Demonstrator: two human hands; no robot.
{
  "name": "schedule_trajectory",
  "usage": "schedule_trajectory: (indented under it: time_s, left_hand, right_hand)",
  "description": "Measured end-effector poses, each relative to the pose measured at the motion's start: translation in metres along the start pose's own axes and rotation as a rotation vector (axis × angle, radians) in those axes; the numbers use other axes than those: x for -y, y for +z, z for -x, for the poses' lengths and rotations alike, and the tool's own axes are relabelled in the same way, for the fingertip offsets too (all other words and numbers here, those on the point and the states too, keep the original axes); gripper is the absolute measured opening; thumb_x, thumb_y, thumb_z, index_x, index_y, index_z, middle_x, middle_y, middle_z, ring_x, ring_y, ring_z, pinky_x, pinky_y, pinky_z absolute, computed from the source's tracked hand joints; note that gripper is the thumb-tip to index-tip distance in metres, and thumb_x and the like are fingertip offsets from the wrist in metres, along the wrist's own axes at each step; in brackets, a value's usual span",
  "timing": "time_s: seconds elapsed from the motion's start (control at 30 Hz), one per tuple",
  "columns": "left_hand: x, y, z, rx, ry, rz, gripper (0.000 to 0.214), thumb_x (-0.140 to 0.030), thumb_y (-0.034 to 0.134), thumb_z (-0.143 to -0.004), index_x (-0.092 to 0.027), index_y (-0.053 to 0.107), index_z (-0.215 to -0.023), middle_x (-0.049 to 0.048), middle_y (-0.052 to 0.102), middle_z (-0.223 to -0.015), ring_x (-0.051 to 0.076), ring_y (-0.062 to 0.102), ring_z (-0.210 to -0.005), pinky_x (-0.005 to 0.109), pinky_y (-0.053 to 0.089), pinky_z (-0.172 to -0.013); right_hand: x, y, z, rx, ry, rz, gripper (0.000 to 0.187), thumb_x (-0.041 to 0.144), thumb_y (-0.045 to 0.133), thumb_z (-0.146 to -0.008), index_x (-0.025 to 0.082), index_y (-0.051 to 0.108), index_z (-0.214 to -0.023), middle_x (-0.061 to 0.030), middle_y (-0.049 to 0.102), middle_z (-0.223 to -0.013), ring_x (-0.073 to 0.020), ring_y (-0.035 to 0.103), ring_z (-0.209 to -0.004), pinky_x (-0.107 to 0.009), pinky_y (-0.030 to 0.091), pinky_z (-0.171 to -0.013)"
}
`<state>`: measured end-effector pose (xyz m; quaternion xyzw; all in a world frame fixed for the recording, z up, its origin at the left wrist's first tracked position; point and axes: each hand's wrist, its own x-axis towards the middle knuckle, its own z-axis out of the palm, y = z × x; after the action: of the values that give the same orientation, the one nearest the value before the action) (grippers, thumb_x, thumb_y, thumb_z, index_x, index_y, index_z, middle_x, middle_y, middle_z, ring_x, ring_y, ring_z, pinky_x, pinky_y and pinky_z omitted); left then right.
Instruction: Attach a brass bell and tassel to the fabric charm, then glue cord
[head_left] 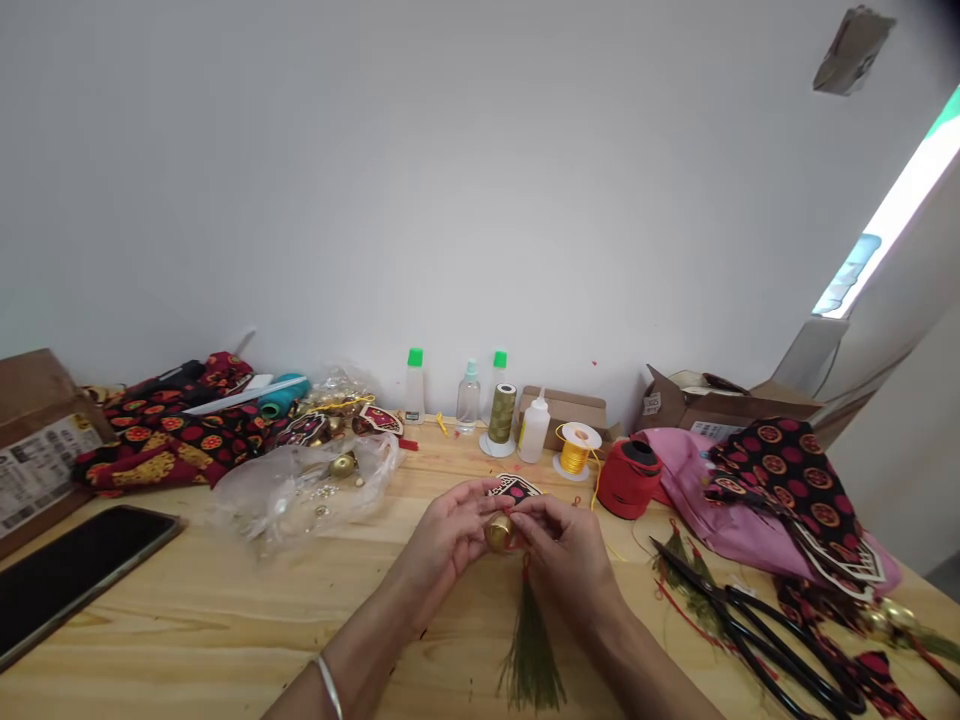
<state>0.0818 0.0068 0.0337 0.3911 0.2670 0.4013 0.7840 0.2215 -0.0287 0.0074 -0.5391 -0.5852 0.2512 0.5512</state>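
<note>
My left hand (448, 538) and my right hand (568, 552) meet over the middle of the wooden table (210, 620). Both pinch a small gold bell (499, 532) between their fingertips. A green tassel (531, 650) on a red cord hangs down from under my right hand toward me. A black and red patterned fabric ornament (513, 488) lies just behind my fingers. A thin bangle sits on my left wrist.
A clear plastic bag (300, 485) with small bells lies at the left, and a dark phone (71, 572) further left. Glue bottles (415, 385), thread spools (501, 413) and a red spool (628, 477) stand behind. Black scissors (757, 630), tassels and patterned cloth (787, 470) lie right.
</note>
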Motion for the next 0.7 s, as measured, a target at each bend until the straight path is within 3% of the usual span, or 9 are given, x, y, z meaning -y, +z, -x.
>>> schedule_trajectory:
  time_s: [0.23,0.37,0.7]
  left_hand:
    - [0.009,-0.001,-0.006,-0.025,0.107,-0.23,0.038,-0.006,0.064,-0.052,-0.013,0.056,-0.089,0.0072,0.065,-0.084,0.013,0.059,-0.063,0.025,0.045,-0.059]
    - [0.015,-0.007,-0.012,-0.066,0.132,-0.273,0.033,-0.008,0.065,-0.053,-0.012,0.057,-0.085,0.0057,0.066,-0.075,0.015,0.06,-0.064,0.023,0.044,-0.057]
    - [0.012,-0.006,-0.008,-0.067,0.099,-0.253,0.031,-0.004,0.063,-0.053,-0.012,0.059,-0.082,0.0061,0.067,-0.075,0.015,0.062,-0.069,0.024,0.045,-0.064]
  right_hand:
    - [-0.002,0.004,0.0,0.013,0.024,-0.09,0.013,0.027,0.055,-0.074,0.019,0.061,-0.082,-0.0017,0.065,-0.066,-0.0142,0.058,-0.056,-0.024,0.046,-0.052]
    - [-0.003,0.004,-0.001,-0.014,0.022,-0.134,0.02,0.026,0.055,-0.074,0.019,0.054,-0.093,-0.0005,0.063,-0.064,-0.0132,0.057,-0.053,-0.023,0.044,-0.049]
    - [-0.005,0.005,0.0,0.028,0.019,-0.119,0.018,0.028,0.054,-0.075,0.019,0.054,-0.091,-0.0011,0.065,-0.066,-0.0134,0.059,-0.054,-0.023,0.043,-0.048]
